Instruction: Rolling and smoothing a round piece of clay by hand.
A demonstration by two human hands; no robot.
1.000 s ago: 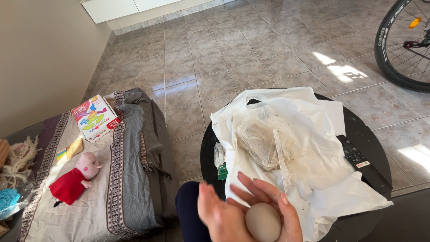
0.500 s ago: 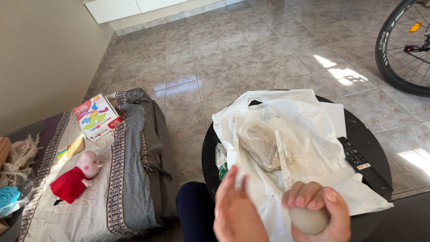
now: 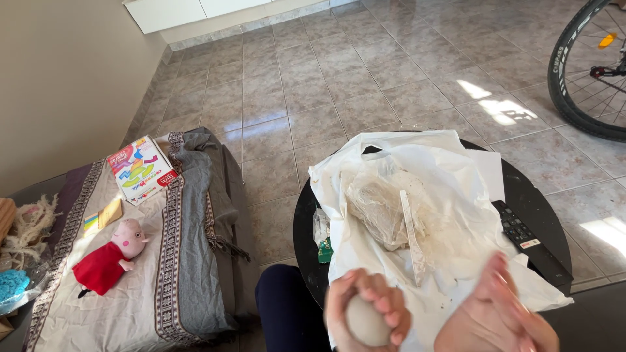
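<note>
Near the bottom edge, the left hand point(image 3: 366, 306) cups a smooth grey clay ball point(image 3: 365, 321); the right hand point(image 3: 499, 313) hovers open beside it. Behind, on the round black tabletop point(image 3: 544, 202), a white plastic sheet point(image 3: 424, 195) holds more clay point(image 3: 381, 208), seemingly unshaped.

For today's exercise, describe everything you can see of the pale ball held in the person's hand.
The ball is smooth, matte, greyish beige and egg-round, looking like clay or dough. It sits at the bottom edge of the view, cupped in the left hand, whose fingers curl over its top and right side. Its lower part is cut off by the frame. The right hand is open beside it, not touching.
</note>
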